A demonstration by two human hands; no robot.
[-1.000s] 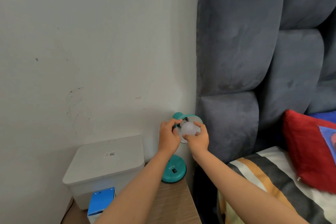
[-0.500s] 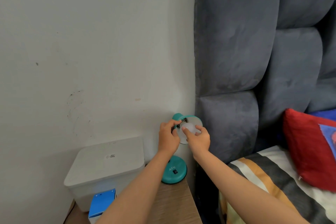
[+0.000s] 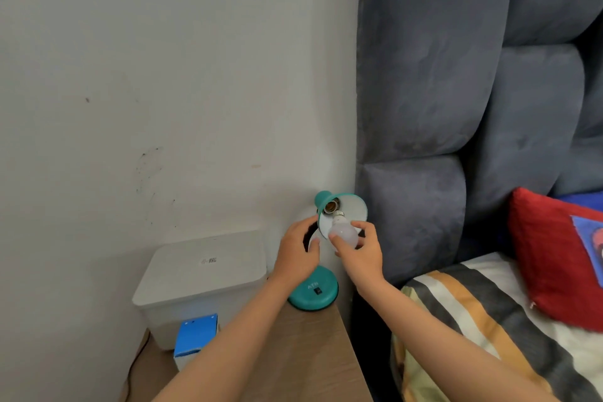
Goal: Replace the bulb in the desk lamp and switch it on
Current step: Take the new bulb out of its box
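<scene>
A teal desk lamp stands on the wooden nightstand; its round base carries a black switch. The lamp shade tilts toward me, white inside, with the bare brass socket visible. My right hand pinches a white bulb by its globe, the metal screw cap pointing up at the socket, a small gap away from it. My left hand curls around the lamp's dark neck just below the shade's left rim.
A white lidded plastic box sits left of the lamp, with a blue and white carton in front of it. The nightstand top ends at its right edge beside the bed. A grey padded headboard and red pillow lie right.
The bulb has come out of the socket and now sits lower in my right hand. My left hand has slid from the shade's rim down to the lamp's neck.
</scene>
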